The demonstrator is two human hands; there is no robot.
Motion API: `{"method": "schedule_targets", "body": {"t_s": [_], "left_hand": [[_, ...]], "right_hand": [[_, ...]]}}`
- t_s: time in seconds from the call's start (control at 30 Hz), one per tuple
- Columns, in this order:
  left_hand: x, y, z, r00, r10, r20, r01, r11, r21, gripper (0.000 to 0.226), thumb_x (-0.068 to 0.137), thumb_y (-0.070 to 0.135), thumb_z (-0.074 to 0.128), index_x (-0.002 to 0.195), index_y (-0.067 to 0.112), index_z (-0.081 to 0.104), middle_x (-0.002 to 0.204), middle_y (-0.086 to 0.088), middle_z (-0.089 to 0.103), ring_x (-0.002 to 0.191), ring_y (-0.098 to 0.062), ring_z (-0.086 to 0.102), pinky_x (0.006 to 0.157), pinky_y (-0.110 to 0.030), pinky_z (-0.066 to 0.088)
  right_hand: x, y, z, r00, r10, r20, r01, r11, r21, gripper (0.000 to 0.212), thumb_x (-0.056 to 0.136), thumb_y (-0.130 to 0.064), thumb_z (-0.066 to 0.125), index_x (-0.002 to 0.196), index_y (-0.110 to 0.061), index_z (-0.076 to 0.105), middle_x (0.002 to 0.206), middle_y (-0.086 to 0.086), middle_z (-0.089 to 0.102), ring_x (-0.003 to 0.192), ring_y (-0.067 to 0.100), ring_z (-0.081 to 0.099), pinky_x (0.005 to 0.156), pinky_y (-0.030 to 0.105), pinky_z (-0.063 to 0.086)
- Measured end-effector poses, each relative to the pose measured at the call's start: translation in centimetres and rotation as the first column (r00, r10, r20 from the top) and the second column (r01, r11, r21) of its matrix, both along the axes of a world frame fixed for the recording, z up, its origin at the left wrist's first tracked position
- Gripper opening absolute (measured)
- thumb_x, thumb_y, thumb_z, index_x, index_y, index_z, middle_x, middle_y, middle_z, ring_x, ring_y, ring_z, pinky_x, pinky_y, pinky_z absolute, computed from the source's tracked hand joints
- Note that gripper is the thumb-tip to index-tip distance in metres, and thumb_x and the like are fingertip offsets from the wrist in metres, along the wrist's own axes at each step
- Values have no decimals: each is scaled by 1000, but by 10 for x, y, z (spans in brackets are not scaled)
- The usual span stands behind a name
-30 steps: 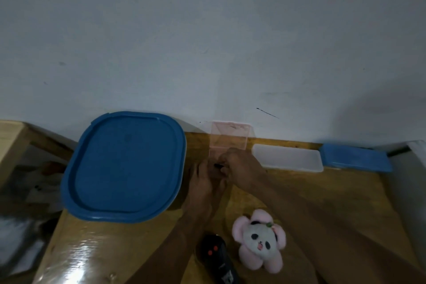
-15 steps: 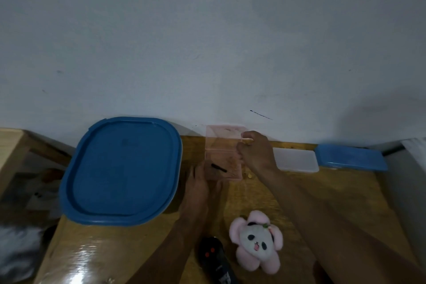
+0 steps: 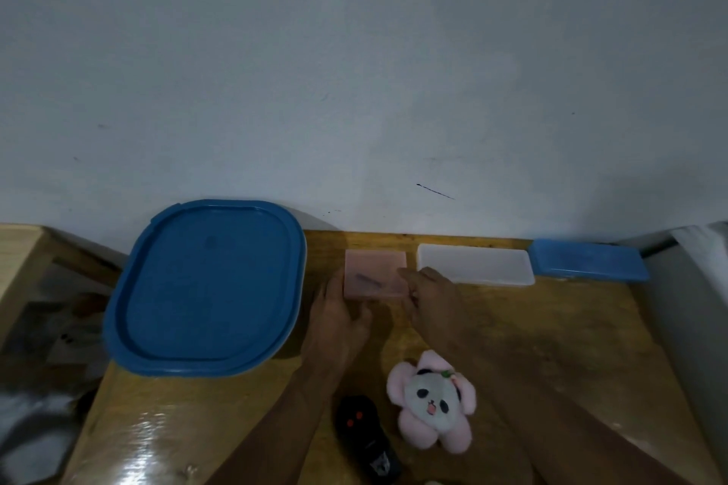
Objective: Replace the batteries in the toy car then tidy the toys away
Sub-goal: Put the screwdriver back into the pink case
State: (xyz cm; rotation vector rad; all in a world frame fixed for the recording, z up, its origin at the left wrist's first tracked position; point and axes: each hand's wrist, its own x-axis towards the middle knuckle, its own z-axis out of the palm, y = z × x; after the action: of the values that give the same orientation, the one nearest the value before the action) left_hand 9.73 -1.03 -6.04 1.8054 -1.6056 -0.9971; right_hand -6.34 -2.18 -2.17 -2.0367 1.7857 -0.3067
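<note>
Blurred dark item point(image 3: 368, 280) inside pink box point(image 3: 376, 262), near corners behind fingers point(image 3: 409, 275); left-edge clutter point(image 3: 47, 331) indistinct.
</note>
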Motion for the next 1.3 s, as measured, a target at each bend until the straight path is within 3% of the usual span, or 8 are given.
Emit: {"method": "schedule_targets", "body": {"t_s": [0.1, 0.17, 0.4, 0.57, 0.7, 0.77, 1.1, 1.3], "left_hand": [[1, 2, 5, 998, 6, -66, -9, 999, -42, 31, 95, 25, 54, 125, 22, 54, 114, 9, 63, 106, -8, 58, 90, -26, 48], [0, 1, 8, 996, 32, -78, -36, 998, -48, 24, 99, 23, 49, 121, 19, 59, 108, 8, 66, 99, -7, 61, 84, -23, 49], [-3, -5, 10, 996, 80, -39, -82, 995, -58, 24, 100, 19, 48, 120, 19, 61, 109, 8, 67, 95, -2, 57, 78, -13, 40], [-7, -8, 13, 992, 120, -33, -122, 991, -51, 23, 100, 15, 49, 119, 16, 62, 105, 8, 64, 90, 0, 54, 64, -4, 36], [-8, -10, 13, 990, 133, -48, -135, 990, -41, 25, 98, 9, 52, 120, 14, 63, 107, 4, 66, 92, -2, 55, 65, -3, 36], [-9, -13, 13, 988, 145, -60, -148, 988, -34, 25, 97, 8, 52, 119, 14, 63, 109, 1, 67, 94, -4, 56, 73, -9, 39], [-13, -19, 15, 984, 174, -45, -174, 985, -10, 28, 97, 6, 51, 122, 11, 62, 113, -3, 67, 101, -12, 58, 80, -18, 42], [-10, -7, -2, 988, 149, -39, -150, 988, -27, 28, 97, 8, 52, 124, 13, 58, 114, -4, 67, 105, -19, 62, 88, -33, 51]], "right_hand": [[0, 1, 0, 998, 25, -50, -24, 1000, 17, 29, 93, -15, 56, 121, -12, 63, 106, 11, 63, 92, 23, 59, 58, 11, 26], [2, 1, 1, 997, 34, -62, -34, 999, -5, 25, 93, -16, 57, 115, -11, 66, 103, 12, 61, 91, 24, 58, 55, 13, 23], [3, -8, -4, 991, 46, -123, -47, 999, -4, 27, 96, -17, 54, 119, -9, 66, 114, 13, 60, 101, 25, 58, 74, 22, 38], [5, -10, -4, 990, 49, -129, -47, 999, 18, 31, 96, -14, 53, 126, -8, 62, 120, 12, 60, 107, 25, 58, 80, 22, 43], [3, -11, -6, 989, 67, -134, -64, 998, 24, 28, 94, -9, 56, 120, -4, 65, 114, 14, 63, 107, 31, 60, 82, 22, 45], [3, -14, -8, 1000, -10, -11, 10, 999, 34, 27, 93, -9, 55, 118, -5, 64, 112, 10, 65, 109, 32, 60, 85, 20, 43], [7, -17, -6, 995, 19, -98, -16, 999, 31, 32, 97, -10, 50, 128, -3, 58, 128, 13, 57, 115, 25, 56, 91, 22, 45], [7, -11, -4, 994, 14, -107, -8, 998, 59, 33, 99, -12, 45, 130, -6, 54, 120, 8, 59, 113, 27, 56, 82, 19, 40]]}}
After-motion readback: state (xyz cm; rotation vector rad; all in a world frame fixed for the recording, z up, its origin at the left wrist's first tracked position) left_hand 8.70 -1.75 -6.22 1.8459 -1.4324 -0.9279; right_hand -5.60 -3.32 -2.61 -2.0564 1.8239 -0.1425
